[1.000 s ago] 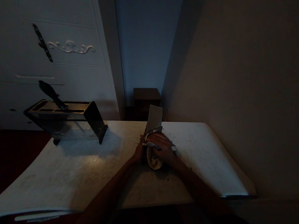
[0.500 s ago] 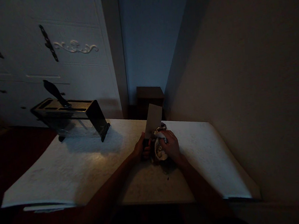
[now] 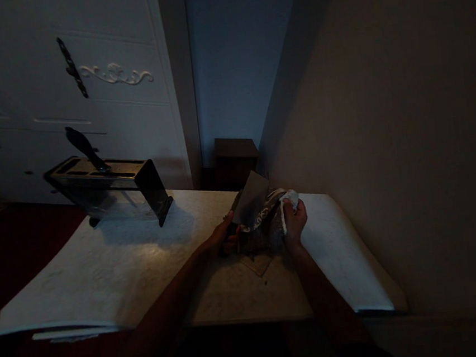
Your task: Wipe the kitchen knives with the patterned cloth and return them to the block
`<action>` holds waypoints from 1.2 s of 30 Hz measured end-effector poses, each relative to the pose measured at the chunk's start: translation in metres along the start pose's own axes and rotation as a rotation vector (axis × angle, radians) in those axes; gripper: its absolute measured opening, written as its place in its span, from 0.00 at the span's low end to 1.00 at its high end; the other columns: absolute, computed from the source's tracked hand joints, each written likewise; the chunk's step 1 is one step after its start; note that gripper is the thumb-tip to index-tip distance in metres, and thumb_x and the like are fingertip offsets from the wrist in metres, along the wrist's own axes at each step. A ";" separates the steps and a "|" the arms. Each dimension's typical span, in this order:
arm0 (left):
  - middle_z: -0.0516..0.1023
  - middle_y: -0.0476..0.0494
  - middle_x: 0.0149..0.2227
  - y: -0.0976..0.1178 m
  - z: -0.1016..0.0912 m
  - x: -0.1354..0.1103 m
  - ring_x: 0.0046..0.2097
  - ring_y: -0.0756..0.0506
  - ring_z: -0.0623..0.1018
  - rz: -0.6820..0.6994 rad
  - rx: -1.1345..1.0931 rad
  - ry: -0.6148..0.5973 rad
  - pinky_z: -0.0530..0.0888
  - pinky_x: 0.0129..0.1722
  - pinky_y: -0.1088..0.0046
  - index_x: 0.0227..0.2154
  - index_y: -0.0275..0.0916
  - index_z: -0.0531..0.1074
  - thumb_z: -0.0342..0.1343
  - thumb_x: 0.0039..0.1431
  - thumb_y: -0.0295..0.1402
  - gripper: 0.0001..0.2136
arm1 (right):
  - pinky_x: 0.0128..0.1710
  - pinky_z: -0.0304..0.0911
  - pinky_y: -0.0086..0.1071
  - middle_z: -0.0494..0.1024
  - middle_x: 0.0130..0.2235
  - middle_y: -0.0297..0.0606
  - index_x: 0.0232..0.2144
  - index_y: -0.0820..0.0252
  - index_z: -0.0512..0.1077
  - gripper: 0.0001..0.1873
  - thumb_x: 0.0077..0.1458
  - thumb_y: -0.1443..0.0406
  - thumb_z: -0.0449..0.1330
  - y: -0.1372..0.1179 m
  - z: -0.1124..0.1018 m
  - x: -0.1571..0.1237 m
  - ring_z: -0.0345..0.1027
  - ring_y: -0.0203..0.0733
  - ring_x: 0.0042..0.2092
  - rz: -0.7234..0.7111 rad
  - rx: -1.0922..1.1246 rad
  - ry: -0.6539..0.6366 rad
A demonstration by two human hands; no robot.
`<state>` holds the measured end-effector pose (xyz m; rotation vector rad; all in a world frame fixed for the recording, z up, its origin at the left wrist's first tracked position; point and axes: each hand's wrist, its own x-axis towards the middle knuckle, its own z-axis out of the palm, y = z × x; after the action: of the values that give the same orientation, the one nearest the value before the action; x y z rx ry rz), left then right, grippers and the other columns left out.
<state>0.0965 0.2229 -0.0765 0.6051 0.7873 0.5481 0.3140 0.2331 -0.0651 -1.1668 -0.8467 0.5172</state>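
In the dim head view my left hand (image 3: pixel 221 239) is wrapped round the dark handle of a cleaver (image 3: pixel 253 199). Its broad, flat blade points up and away, tilted to the right. My right hand (image 3: pixel 296 221) pinches the right end of a patterned brown and white cloth (image 3: pixel 272 215), a pale part of which bunches above the fingers. The cloth stretches from that hand toward the blade and hangs over the table. Where cloth and blade touch is hard to make out in the dark.
A knife block (image 3: pixel 116 182) with clear sides stands at the left on the pale-covered table (image 3: pixel 146 277), one black-handled knife upright in it. Behind it is a white cabinet (image 3: pixel 131 121). A small brown box-like stand (image 3: pixel 235 148) sits beyond the table, and a wall (image 3: pixel 385 130) rises at the right.
My right hand has moved right, away from the blade, and the bunched cloth has spread out between the hands. The cleaver has tipped further to the right.
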 end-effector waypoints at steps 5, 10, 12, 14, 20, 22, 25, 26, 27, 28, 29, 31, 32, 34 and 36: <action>0.53 0.56 0.14 -0.003 -0.001 -0.001 0.12 0.54 0.49 -0.043 0.061 -0.034 0.48 0.10 0.79 0.25 0.40 0.60 0.39 0.60 0.63 0.29 | 0.45 0.70 0.38 0.81 0.42 0.39 0.44 0.57 0.77 0.15 0.56 0.58 0.61 0.002 0.007 -0.030 0.75 0.46 0.43 -0.283 -0.183 -0.348; 0.52 0.56 0.14 -0.001 -0.003 -0.005 0.13 0.55 0.48 -0.059 0.085 -0.026 0.48 0.11 0.81 0.24 0.40 0.58 0.39 0.61 0.63 0.28 | 0.60 0.62 0.46 0.75 0.56 0.42 0.59 0.53 0.70 0.23 0.61 0.64 0.58 0.013 0.011 -0.036 0.67 0.48 0.59 -0.709 -0.338 -0.729; 0.51 0.56 0.14 0.000 -0.004 -0.006 0.14 0.55 0.47 -0.068 0.098 -0.029 0.48 0.11 0.81 0.24 0.40 0.58 0.38 0.61 0.63 0.28 | 0.63 0.58 0.48 0.71 0.60 0.44 0.64 0.54 0.63 0.28 0.62 0.62 0.57 0.015 0.012 -0.032 0.63 0.49 0.63 -0.787 -0.431 -0.758; 0.51 0.56 0.14 0.000 -0.005 -0.007 0.14 0.55 0.48 -0.076 0.120 -0.040 0.48 0.11 0.81 0.24 0.40 0.58 0.39 0.60 0.63 0.28 | 0.65 0.55 0.51 0.65 0.64 0.46 0.68 0.56 0.55 0.33 0.63 0.60 0.55 0.017 0.011 -0.028 0.57 0.50 0.66 -0.829 -0.511 -0.776; 0.51 0.56 0.15 0.000 -0.002 -0.010 0.14 0.54 0.50 -0.130 0.221 -0.039 0.49 0.12 0.79 0.25 0.40 0.60 0.42 0.58 0.65 0.29 | 0.67 0.45 0.57 0.46 0.71 0.51 0.71 0.61 0.36 0.42 0.66 0.54 0.52 0.023 0.006 -0.014 0.38 0.54 0.71 -0.738 -0.646 -0.678; 0.52 0.55 0.15 0.000 0.002 -0.013 0.14 0.54 0.51 -0.129 0.255 -0.001 0.49 0.12 0.79 0.26 0.40 0.61 0.43 0.58 0.64 0.29 | 0.68 0.43 0.58 0.43 0.72 0.51 0.71 0.60 0.35 0.43 0.66 0.53 0.52 0.023 0.004 -0.010 0.35 0.54 0.72 -0.695 -0.657 -0.624; 0.53 0.54 0.15 0.001 0.007 -0.018 0.14 0.55 0.52 -0.114 0.295 0.059 0.48 0.13 0.78 0.25 0.40 0.62 0.43 0.60 0.62 0.28 | 0.68 0.39 0.58 0.42 0.72 0.49 0.71 0.58 0.37 0.42 0.66 0.52 0.52 0.023 0.002 -0.005 0.32 0.53 0.72 -0.637 -0.622 -0.540; 0.53 0.54 0.15 0.001 0.008 -0.019 0.14 0.55 0.52 -0.114 0.301 0.063 0.48 0.13 0.78 0.25 0.40 0.62 0.42 0.61 0.62 0.28 | 0.68 0.38 0.57 0.42 0.72 0.48 0.71 0.58 0.38 0.41 0.66 0.52 0.53 0.023 0.001 -0.004 0.32 0.52 0.72 -0.607 -0.596 -0.514; 0.52 0.54 0.15 0.001 0.009 -0.019 0.14 0.55 0.52 -0.117 0.304 0.058 0.48 0.13 0.78 0.25 0.39 0.62 0.42 0.61 0.61 0.28 | 0.69 0.38 0.57 0.43 0.72 0.48 0.71 0.58 0.40 0.41 0.65 0.52 0.53 0.023 0.001 -0.002 0.33 0.52 0.72 -0.572 -0.562 -0.492; 0.52 0.54 0.15 0.001 0.010 -0.019 0.13 0.55 0.52 -0.115 0.303 0.051 0.48 0.13 0.78 0.25 0.39 0.62 0.42 0.61 0.61 0.28 | 0.69 0.38 0.56 0.44 0.72 0.48 0.71 0.58 0.43 0.40 0.65 0.52 0.53 0.023 0.000 -0.001 0.34 0.51 0.72 -0.534 -0.521 -0.475; 0.52 0.54 0.15 0.001 0.010 -0.019 0.13 0.55 0.51 -0.102 0.301 0.044 0.48 0.13 0.78 0.25 0.39 0.63 0.43 0.60 0.62 0.28 | 0.69 0.39 0.55 0.46 0.71 0.49 0.70 0.59 0.46 0.38 0.65 0.53 0.53 0.023 0.000 0.000 0.36 0.50 0.72 -0.490 -0.476 -0.460; 0.53 0.55 0.15 0.000 0.009 -0.018 0.13 0.55 0.51 -0.059 0.303 0.039 0.48 0.12 0.79 0.25 0.39 0.63 0.46 0.57 0.64 0.29 | 0.68 0.42 0.52 0.51 0.70 0.50 0.67 0.60 0.53 0.36 0.63 0.52 0.55 0.022 0.000 0.001 0.42 0.50 0.71 -0.386 -0.383 -0.426; 0.53 0.56 0.15 0.000 0.009 -0.018 0.13 0.55 0.51 -0.039 0.305 0.036 0.48 0.12 0.79 0.25 0.39 0.63 0.46 0.55 0.66 0.30 | 0.67 0.44 0.51 0.55 0.68 0.50 0.66 0.61 0.56 0.35 0.62 0.52 0.56 0.021 0.000 0.002 0.47 0.50 0.69 -0.326 -0.340 -0.402; 0.53 0.56 0.15 -0.001 0.008 -0.017 0.13 0.55 0.52 -0.015 0.321 0.027 0.49 0.11 0.79 0.25 0.39 0.62 0.47 0.53 0.68 0.31 | 0.64 0.53 0.48 0.65 0.63 0.50 0.61 0.61 0.62 0.33 0.59 0.52 0.58 0.019 -0.001 0.003 0.59 0.50 0.63 -0.196 -0.262 -0.343; 0.54 0.56 0.15 -0.001 0.007 -0.016 0.13 0.55 0.53 0.001 0.339 0.032 0.50 0.11 0.80 0.26 0.39 0.63 0.46 0.53 0.68 0.31 | 0.56 0.62 0.44 0.75 0.53 0.47 0.56 0.62 0.66 0.30 0.56 0.52 0.59 0.017 -0.001 0.003 0.69 0.48 0.52 -0.067 -0.191 -0.286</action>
<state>0.0929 0.2093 -0.0657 0.9108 0.9183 0.4282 0.3180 0.2406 -0.0804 -1.2509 -1.1990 0.5654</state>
